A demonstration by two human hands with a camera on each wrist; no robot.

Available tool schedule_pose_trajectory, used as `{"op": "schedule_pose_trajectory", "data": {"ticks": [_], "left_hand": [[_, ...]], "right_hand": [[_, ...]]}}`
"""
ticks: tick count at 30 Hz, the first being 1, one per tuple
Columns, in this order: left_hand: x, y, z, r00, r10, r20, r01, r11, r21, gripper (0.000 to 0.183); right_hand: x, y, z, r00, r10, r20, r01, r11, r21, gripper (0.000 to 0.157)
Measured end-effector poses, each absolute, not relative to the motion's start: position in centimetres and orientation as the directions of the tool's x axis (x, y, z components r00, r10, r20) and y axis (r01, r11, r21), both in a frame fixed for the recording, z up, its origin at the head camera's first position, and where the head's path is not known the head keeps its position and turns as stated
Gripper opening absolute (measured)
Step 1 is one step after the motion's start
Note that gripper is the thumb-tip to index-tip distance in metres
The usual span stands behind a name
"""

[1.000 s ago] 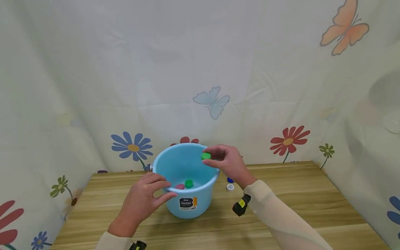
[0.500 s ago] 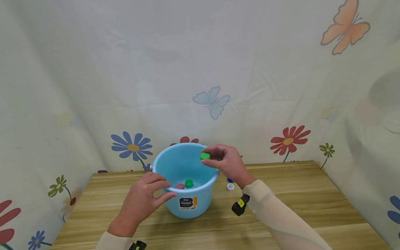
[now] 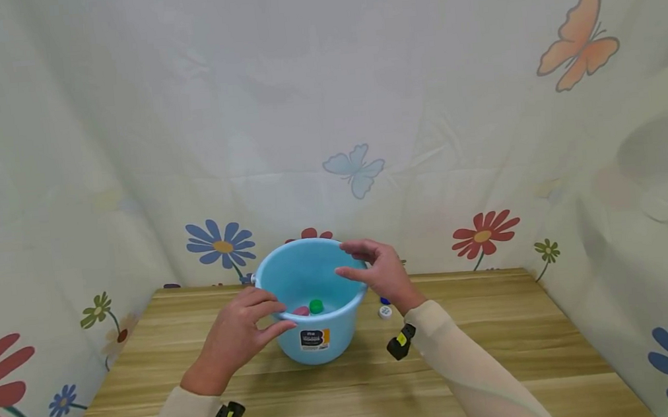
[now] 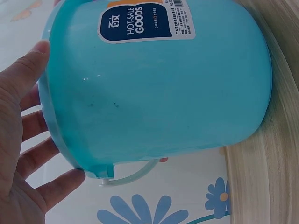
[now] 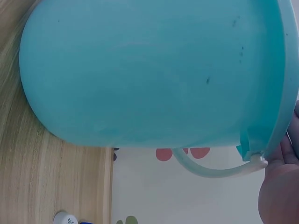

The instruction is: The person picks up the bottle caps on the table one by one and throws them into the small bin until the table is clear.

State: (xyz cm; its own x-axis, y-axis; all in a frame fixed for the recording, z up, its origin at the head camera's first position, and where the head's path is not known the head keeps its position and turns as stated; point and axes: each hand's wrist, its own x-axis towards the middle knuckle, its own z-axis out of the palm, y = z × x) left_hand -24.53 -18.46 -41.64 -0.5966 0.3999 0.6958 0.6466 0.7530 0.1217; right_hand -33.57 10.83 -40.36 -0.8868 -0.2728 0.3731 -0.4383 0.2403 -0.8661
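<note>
A light blue bucket [image 3: 321, 332] stands upright on the wooden table. My left hand [image 3: 240, 332] holds its rim at the front left, the thumb [image 4: 32, 63] lying against the rim from the near side. Above the bucket's right rim is my right hand [image 3: 384, 270], thumb and fingers spread apart with nothing between them. Inside the bucket lie a green bottle cap [image 3: 316, 306] and a pink piece [image 3: 301, 311], partly hidden by the front wall. The right wrist view shows mostly the bucket's side, with only part of the hand beyond the rim.
Right of the bucket, a white cap [image 3: 385, 312] and a blue cap [image 3: 384, 301] lie on the table [image 3: 477, 342]. The bucket's pale handle [image 5: 210, 171] hangs at the far side. A flowered curtain [image 3: 278, 120] closes off the back and sides.
My right hand has let go of the green cap it pinched over the bucket, and its thumb and fingers have parted. The left hand and bucket have stayed in place.
</note>
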Motion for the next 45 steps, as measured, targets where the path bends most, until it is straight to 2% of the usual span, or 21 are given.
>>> {"op": "schedule_pose_trajectory", "data": {"ticks": [12, 25, 39, 45], "left_hand": [[-24.6, -18.5, -41.8, -0.59, 0.397, 0.703, 0.645, 0.755, 0.115, 0.033], [-24.5, -18.5, -41.8, -0.586, 0.406, 0.701, 0.655, 0.746, 0.115, 0.036], [-24.3, -18.3, -41.8, -0.6, 0.394, 0.696, 0.641, 0.757, 0.124, 0.035], [-24.2, -18.3, -41.8, -0.602, 0.397, 0.693, 0.64, 0.759, 0.121, 0.035]], "right_hand": [[-33.7, 11.3, -40.5, -0.893, -0.254, 0.372, -0.43, 0.236, -0.872, 0.051], [-33.6, 12.4, -40.5, -0.889, -0.26, 0.376, -0.434, 0.217, -0.874, 0.058], [-33.9, 13.6, -41.2, -0.88, -0.244, 0.409, -0.456, 0.185, -0.871, 0.051], [-33.9, 14.1, -41.7, -0.883, -0.232, 0.407, -0.453, 0.198, -0.869, 0.053]]}}
